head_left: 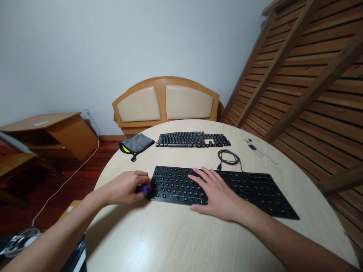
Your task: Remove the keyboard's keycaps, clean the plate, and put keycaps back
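My two bare arms are closest, the left arm coming in from the lower left of the frame and the right arm from the lower right. In the middle of the frame, a long black keyboard with its little switches showing lies flat on the round, pale counter. My left fingers are curled around a small purple thing at the keyboard's left end. It is too hidden to say what it is. My right fingers are spread wide over the middle of the keyboard. Higher up are rows of black key caps. A gray pouch with a yellow inside sits left of them, and a looped black cable lies below their right end.
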Demonstrator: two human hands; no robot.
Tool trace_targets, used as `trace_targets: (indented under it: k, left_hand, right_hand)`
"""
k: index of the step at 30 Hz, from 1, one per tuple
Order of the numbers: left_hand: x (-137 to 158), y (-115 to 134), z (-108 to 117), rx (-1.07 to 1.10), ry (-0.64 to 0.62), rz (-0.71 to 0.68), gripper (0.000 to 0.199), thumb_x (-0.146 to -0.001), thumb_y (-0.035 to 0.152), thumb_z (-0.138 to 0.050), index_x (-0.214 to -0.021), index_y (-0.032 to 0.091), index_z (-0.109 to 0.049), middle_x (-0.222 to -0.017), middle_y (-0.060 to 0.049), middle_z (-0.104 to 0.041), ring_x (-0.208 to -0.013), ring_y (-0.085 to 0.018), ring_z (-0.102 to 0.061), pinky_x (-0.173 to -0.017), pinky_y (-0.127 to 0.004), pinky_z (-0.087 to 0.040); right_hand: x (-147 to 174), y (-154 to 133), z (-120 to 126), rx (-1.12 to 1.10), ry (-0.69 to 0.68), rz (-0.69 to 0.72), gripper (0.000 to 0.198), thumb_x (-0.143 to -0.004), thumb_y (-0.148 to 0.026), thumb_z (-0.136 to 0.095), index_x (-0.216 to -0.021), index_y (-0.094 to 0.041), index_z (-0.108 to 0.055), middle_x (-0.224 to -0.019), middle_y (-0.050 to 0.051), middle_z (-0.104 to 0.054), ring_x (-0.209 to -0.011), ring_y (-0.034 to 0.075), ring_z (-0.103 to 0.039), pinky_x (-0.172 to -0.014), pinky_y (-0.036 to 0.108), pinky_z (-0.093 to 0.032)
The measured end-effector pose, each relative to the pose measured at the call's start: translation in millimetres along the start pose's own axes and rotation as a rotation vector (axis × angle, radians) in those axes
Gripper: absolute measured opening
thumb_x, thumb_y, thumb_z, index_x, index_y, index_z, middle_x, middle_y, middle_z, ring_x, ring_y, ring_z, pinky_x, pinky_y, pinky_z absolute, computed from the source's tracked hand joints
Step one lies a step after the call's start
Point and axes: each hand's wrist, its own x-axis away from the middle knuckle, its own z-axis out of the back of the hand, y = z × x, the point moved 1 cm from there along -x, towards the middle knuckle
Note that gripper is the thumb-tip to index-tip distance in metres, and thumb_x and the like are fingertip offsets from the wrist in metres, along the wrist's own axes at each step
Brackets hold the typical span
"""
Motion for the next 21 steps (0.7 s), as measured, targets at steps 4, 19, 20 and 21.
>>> trace_targets:
  k: [4,19,20,21]
  left_hand:
    - [-10.0,-14.4,-1.1,-0.069,0.197,0.111,0.018,-0.088,0.021,-0.051,-0.093,0.018,-0.068,-0.088,-0.006,-0.067,-0.076,-0.019,-0.064,-0.067,-0.028,-0.05]
    - [-17.1,-17.3,-16.8,-0.23,0.206,0.088,0.018,-0.09,0.017,-0.058,-0.103,0.019,-0.07,-0.096,-0.008,-0.068,-0.091,-0.023,-0.061,-0.075,-0.032,-0.055]
    - [-12.5,-14.5,-16.3,-0.222,0.181,0.067,0.018,-0.09,0.017,-0.058,-0.104,0.019,-0.07,-0.096,-0.008,-0.068,-0.091,-0.023,-0.061,-0.076,-0.033,-0.055]
    - [-7.9,-11.3,-15.9,-0.21,0.152,0.045,0.019,-0.09,0.017,-0.058,-0.104,0.019,-0.069,-0.096,-0.008,-0.068,-0.09,-0.023,-0.062,-0.076,-0.033,-0.054]
  right_hand:
    - [0.0,-0.4,0.0,-0.008,0.016,0.005,0.092,-0.075,-0.073,-0.064,-0.152,-0.026,-0.042,-0.161,0.008,-0.032,-0.149,0.038,-0.023,-0.122,0.057,-0.015]
    - [-0.2,-1.3,1.5,0.003,-0.004,-0.006,0.093,-0.076,-0.075,-0.062,-0.153,-0.026,-0.04,-0.163,0.008,-0.03,-0.149,0.038,-0.022,-0.122,0.057,-0.015]
    - [-0.4,-1.7,1.8,0.001,-0.004,-0.006,0.093,-0.076,-0.075,-0.062,-0.153,-0.026,-0.04,-0.163,0.008,-0.03,-0.149,0.038,-0.022,-0.122,0.058,-0.015]
    - [-0.5,-2.1,2.2,-0.001,-0.003,-0.007,0.093,-0.076,-0.075,-0.062,-0.153,-0.026,-0.04,-0.163,0.008,-0.03,-0.149,0.038,-0.022,-0.122,0.058,-0.015]
